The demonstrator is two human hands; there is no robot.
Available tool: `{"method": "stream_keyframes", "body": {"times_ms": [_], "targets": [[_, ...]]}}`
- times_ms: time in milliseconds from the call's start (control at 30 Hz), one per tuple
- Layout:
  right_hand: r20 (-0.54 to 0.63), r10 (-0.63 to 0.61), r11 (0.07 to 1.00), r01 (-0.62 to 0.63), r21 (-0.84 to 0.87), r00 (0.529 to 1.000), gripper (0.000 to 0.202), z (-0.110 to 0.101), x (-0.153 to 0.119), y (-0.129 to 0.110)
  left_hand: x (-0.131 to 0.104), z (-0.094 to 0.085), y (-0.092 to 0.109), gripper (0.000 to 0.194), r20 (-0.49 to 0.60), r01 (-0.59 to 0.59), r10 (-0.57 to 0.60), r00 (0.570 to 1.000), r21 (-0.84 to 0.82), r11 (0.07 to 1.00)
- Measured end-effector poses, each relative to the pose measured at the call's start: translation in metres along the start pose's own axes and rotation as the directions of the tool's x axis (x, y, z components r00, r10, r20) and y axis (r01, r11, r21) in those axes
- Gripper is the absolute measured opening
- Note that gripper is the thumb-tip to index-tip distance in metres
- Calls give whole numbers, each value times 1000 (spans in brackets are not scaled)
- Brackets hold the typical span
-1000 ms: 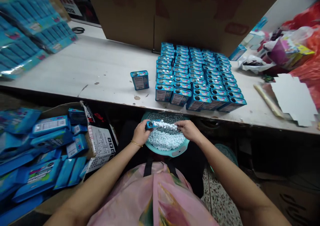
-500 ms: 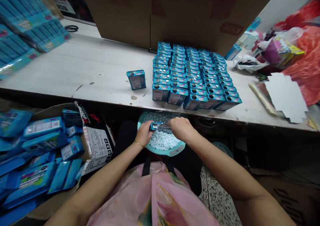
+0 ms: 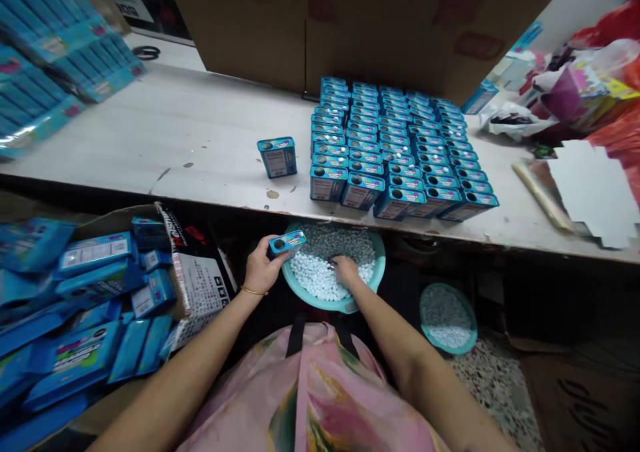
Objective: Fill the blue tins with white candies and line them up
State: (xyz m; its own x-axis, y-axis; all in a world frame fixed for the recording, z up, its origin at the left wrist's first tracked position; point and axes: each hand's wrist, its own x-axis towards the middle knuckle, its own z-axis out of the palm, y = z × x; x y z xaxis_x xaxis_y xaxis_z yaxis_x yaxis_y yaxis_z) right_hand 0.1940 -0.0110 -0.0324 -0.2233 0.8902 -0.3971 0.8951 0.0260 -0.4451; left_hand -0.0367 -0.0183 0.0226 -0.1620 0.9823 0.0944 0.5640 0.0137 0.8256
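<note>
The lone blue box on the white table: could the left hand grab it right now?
Probably not: the left hand already holds another blue box, though nothing stands in front of the lone blue box.

Pellets point(image 3: 320, 280) lie in the basin point(image 3: 381, 260) before the table point(image 3: 215, 132).

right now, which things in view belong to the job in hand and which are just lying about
Seem to belong:
blue container, in the left hand
white pellets, with the right hand among them
large basin holding them
rows of upright containers

Probably just lying about:
white cut-out card
white plastic bag
red plastic
</note>
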Motion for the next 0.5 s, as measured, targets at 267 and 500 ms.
{"method": "stream_keyframes", "body": {"times_ms": [267,500], "targets": [[-53,-27,951,42,307,998,33,-19,-2,32,-1,-1,-3,43,2,3,-3,1000,23,1000],[-99,-161,946,182,266,982,30,-94,-40,17,1,19,7,38,78,-92,82,994,141,986]]}}
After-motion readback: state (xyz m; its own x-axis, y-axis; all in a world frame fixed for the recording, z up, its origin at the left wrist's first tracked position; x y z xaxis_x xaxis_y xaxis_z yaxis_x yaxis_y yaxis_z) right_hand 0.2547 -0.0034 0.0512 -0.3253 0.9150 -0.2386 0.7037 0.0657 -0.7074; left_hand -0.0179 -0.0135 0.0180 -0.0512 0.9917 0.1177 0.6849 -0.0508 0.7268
